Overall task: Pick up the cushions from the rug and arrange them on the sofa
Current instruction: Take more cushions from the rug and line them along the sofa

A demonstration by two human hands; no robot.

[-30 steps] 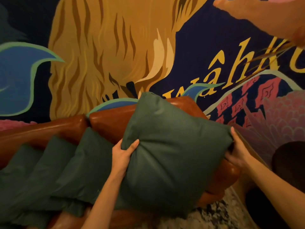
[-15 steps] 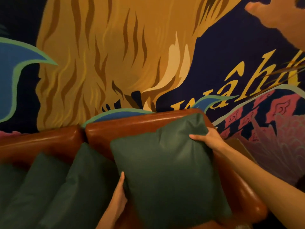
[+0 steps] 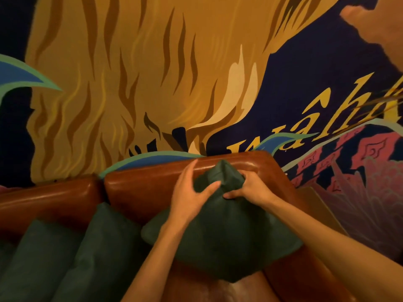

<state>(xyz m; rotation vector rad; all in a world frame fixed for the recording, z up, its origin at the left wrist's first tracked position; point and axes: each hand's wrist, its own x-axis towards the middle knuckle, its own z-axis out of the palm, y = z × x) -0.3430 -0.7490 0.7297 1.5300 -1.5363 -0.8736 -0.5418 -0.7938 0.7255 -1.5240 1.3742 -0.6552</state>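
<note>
Corner work now: the dark green cushion (image 3: 229, 236) stands on its point against the back of the leather sofa (image 3: 141, 184), just right of two matching cushions (image 3: 104, 247). My left hand (image 3: 192, 192) pinches its top corner between thumb and fingers. My right hand (image 3: 250, 188) curls round the other side. I reckon I should squeeze evenly, draw the corner up crisp, then let go gently so it doesn't slump forward.
</note>
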